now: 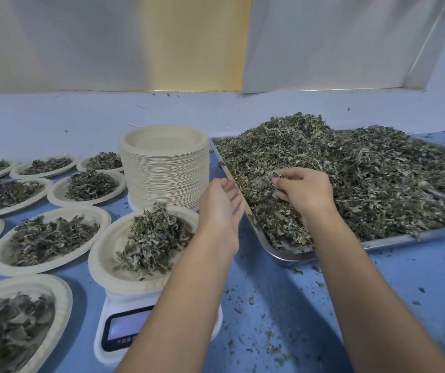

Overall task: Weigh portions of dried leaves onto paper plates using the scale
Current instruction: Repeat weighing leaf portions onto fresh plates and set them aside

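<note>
A large heap of dried leaves (350,173) fills a metal tray (283,254) on the right. My right hand (304,192) sits in the heap near the tray's left edge, fingers curled around a clump of leaves. My left hand (221,205) hovers at the tray's left rim, fingers relaxed, holding nothing that I can see. A paper plate (108,267) with a pile of leaves sits on the white scale (124,327), partly covered by my left forearm. The scale's display is lit but unreadable.
A tall stack of empty paper plates (164,168) stands behind the scale. Several filled plates (49,238) cover the blue table (283,319) at the left. Leaf crumbs litter the table near the tray. A pale wall runs behind.
</note>
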Tool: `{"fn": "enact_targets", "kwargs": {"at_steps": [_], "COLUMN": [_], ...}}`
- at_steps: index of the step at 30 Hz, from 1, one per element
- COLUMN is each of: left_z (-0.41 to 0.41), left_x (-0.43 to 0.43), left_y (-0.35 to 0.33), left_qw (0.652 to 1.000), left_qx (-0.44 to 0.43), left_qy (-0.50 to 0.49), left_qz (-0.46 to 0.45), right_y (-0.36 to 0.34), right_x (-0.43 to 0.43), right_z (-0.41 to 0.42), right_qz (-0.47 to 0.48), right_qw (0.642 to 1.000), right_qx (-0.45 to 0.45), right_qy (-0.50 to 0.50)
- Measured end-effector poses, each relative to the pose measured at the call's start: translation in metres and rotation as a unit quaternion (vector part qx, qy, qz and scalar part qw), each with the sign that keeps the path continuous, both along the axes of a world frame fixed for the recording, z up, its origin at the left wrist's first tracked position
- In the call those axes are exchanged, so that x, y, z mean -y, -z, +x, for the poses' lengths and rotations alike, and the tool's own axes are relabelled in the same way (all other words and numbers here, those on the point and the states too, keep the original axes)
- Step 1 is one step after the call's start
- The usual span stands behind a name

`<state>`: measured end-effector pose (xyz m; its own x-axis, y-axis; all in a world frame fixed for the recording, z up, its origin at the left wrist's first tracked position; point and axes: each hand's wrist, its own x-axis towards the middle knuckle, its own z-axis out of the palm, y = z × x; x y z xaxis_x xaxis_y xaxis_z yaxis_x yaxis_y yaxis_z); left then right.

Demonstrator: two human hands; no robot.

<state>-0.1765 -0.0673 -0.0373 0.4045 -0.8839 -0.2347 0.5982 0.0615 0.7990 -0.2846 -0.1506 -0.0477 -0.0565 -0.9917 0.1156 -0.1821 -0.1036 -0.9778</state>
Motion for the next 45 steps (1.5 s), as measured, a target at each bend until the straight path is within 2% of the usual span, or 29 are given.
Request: {"fn": "enact_targets", "kwargs": {"at_steps": [5, 8, 11, 17, 22, 27, 34, 39, 45], "left_z": [0.001, 0.0, 0.003, 0.026, 0.059, 0.092, 0.108, 0.102, 0.101], "left_x": [0.003, 0.002, 0.001, -0.017, -0.039, -0.057, -0.067, -0.064, -0.059], "left_y": [0.003, 0.004, -0.002, -0.02, -0.033, -0.035, -0.039, -0.038, -0.035], "left_qw": [0.999, 0.999, 0.995, 0.974, 0.973, 0.981, 0.989, 0.993, 0.994], "left_qx": [-0.041, -0.044, -0.087, -0.206, -0.209, -0.162, -0.087, -0.031, -0.039], "left_qy": [0.008, 0.027, 0.037, 0.056, 0.022, -0.026, -0.049, -0.038, -0.055], "left_qz": [0.002, 0.003, -0.015, -0.076, -0.094, -0.101, -0.107, -0.104, -0.091], "right_y": [-0.005, -0.014, -0.025, -0.042, -0.049, -0.047, -0.044, -0.042, -0.038], "right_x": [-0.008, -0.019, -0.031, -0.055, -0.069, -0.082, -0.093, -0.097, -0.094], "right_z": [0.003, 0.01, 0.022, 0.048, 0.076, 0.104, 0.123, 0.123, 0.125], "right_qz": [0.035, 0.065, 0.085, 0.074, 0.04, 0.0, -0.036, -0.052, -0.074], "right_qw": [0.992, 0.97, 0.94, 0.913, 0.916, 0.936, 0.939, 0.94, 0.941], "right_qx": [0.107, 0.202, 0.278, 0.322, 0.282, 0.176, 0.11, 0.109, 0.109], "right_qy": [-0.058, -0.118, -0.177, -0.241, -0.284, -0.305, -0.325, -0.319, -0.31]}}
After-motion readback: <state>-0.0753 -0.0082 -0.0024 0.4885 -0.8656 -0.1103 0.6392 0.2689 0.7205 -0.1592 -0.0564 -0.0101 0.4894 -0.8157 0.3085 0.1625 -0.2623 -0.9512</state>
